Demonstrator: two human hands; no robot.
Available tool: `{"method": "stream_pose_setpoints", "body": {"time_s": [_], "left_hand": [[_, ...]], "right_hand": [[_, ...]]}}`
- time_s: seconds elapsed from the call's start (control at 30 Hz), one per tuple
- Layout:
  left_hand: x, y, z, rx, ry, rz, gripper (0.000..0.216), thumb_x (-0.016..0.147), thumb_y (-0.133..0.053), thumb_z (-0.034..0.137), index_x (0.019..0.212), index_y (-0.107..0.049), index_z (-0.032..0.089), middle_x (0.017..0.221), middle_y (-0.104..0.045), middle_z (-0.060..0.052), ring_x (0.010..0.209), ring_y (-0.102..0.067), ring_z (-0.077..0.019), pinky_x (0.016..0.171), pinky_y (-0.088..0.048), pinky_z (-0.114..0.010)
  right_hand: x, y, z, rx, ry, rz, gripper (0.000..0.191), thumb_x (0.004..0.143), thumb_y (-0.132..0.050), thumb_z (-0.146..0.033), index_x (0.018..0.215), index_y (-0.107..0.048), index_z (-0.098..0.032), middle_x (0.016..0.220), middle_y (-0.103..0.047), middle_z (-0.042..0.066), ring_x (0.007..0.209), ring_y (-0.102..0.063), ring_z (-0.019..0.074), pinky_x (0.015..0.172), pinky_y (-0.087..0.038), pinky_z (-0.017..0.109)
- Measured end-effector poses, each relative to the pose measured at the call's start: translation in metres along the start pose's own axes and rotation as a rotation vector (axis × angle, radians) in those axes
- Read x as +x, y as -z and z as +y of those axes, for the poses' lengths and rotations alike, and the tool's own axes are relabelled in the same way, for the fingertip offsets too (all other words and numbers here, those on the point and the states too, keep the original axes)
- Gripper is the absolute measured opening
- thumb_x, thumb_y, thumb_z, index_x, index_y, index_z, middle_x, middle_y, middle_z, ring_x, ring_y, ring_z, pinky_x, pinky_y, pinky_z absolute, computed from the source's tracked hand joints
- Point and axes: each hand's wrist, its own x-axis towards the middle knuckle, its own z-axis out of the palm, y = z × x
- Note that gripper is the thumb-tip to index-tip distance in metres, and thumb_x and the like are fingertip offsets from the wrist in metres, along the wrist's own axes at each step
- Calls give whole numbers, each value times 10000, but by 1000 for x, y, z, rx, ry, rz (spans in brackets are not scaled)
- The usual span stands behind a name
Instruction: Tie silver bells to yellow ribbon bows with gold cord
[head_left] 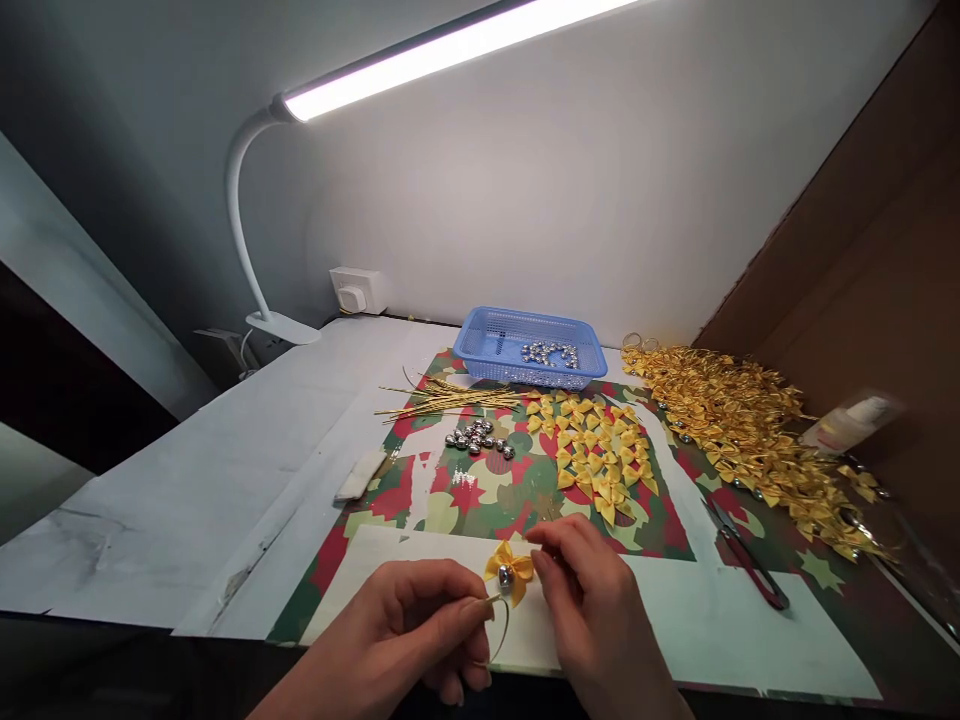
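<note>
A yellow ribbon bow point(523, 566) with a shiny silver bell point(505, 577) at its front is held up between my two hands. My left hand point(420, 625) is closed, its thumb and forefinger pinching a thin gold cord point(504, 632) just left of the bell. The cord curves down below the bow in a loop. At the bow's right side my right hand point(592, 595) is closed, with thumb and fingertips gripping its edge. Beyond the hands lie rows of loose yellow bows point(600, 445), several silver bells point(476, 437) and a bundle of gold cords point(450, 400).
A blue basket point(530, 372) with silver bells stands at the back. On the right are a heap of bows with bells point(727, 410), dark-handled scissors point(750, 565) and a white bottle point(847, 425). A white block point(361, 476) lies left, under a lamp point(238, 200).
</note>
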Motion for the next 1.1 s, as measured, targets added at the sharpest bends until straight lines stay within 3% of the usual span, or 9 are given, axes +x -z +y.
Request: {"method": "stream_pose_setpoints", "body": {"time_s": [0.1, 0.27, 0.5, 0.63, 0.73, 0.93, 1.1], "left_hand": [[-2, -3, 0, 51, -33, -30, 375, 817, -769, 536, 775, -758, 164, 654, -692, 9, 613, -668, -157, 547, -501, -227], [-4, -6, -4, 139, -94, -38, 350, 892, -690, 510, 874, -771, 170, 662, -679, 8, 636, -628, -163, 598, -510, -254], [0, -6, -7, 98, -61, -76, 334, 856, -736, 475, 785, -806, 157, 659, -685, -5, 649, -583, -157, 631, -478, -256], [4, -4, -9, 62, -32, -54, 358, 806, -774, 496, 694, -787, 156, 616, -691, -8, 604, -571, -150, 603, -464, -255], [5, -1, -11, 53, -8, -21, 359, 797, -779, 505, 700, -779, 159, 643, -725, -26, 614, -595, -165, 602, -461, -265], [-5, 6, -8, 133, -138, 10, 277, 854, -743, 405, 684, -745, 186, 647, -571, 31, 661, -462, -161, 630, -397, -273], [-16, 8, -3, 223, -177, -11, 274, 900, -686, 401, 710, -711, 206, 745, -587, 11, 716, -514, -187, 672, -428, -285]], "right_hand": [[-4, 8, -13, 237, -67, -134, 190, 987, -516, -314, 938, -677, -225, 880, -646, 18, 752, -593, 148, 626, -421, 234], [-8, 6, -17, 283, -226, -267, 203, 931, -572, -350, 793, -570, -201, 723, -519, -35, 620, -452, 111, 558, -327, 233], [-15, 0, -11, 196, -182, -219, 180, 913, -565, -285, 754, -531, -207, 702, -470, -40, 628, -420, 119, 562, -275, 259], [-5, 9, -5, 137, -140, -227, 206, 974, -502, -330, 879, -640, -209, 807, -605, -2, 703, -537, 145, 625, -375, 254], [6, 12, 3, -94, -126, -149, 229, 1002, -448, -311, 982, -648, -202, 892, -639, 38, 784, -597, 186, 692, -417, 289], [10, 0, 7, -247, -86, -161, 178, 946, -490, -200, 782, -559, -212, 825, -624, 40, 754, -602, 209, 662, -374, 312], [-1, -1, 0, -419, 17, -10, 198, 974, -433, -223, 795, -518, -221, 773, -582, 37, 694, -580, 215, 631, -348, 326]]}}
